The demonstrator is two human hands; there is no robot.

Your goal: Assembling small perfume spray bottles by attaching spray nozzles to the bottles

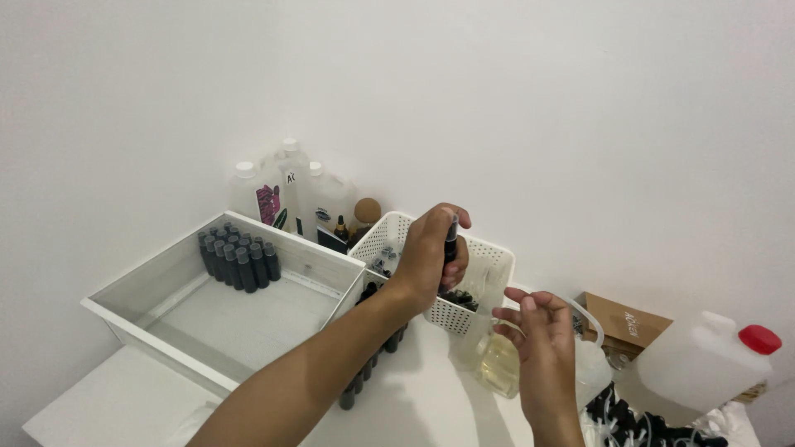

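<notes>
My left hand [434, 248] is closed around a small dark bottle [450, 242], held upright above a white perforated basket [489, 263] that holds more small dark parts. My right hand [537, 329] hovers lower right with fingers spread, fingertips on a thin clear tube [586, 316]. Just below it stands a clear glass container [500, 362] of pale yellow liquid. The bottle's lower part is hidden by my fingers.
A white open box [141, 308] at left holds several dark capped bottles [238, 258] in its far corner. White plastic bottles [291, 192] stand against the wall. A row of dark bottles [369, 364] lies beside the box. A white jug with red cap [710, 361] and a cardboard box [623, 321] sit at right.
</notes>
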